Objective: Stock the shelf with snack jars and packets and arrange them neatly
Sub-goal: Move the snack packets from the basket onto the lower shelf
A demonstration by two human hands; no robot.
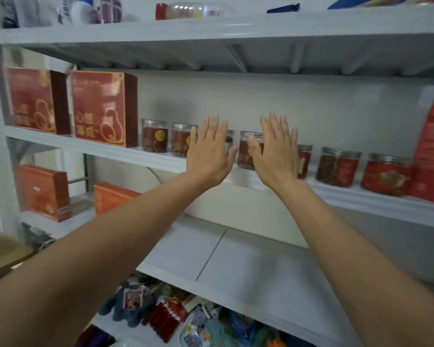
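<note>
Several clear snack jars with silver lids stand in a row on the middle shelf [125, 152]. My left hand [208, 151] is raised flat with straight fingers in front of a mostly hidden jar [229, 141], to the right of two jars [155, 135] [182, 140]. My right hand [276, 151] is also flat and spread, between a dark-filled jar [246, 151] and a red-labelled jar [304, 159]. I cannot tell whether either palm touches a jar. Neither hand holds anything. Two more jars [337, 166] [386, 175] and a tall red packet [431, 149] stand further right.
Two red gift boxes [98, 108] [33, 100] stand at the left of the same shelf. Orange boxes [44, 192] sit on the left of the lower white shelf [248, 266]. The top shelf carries bottles and packets. Loose packets lie heaped at the bottom [166, 314].
</note>
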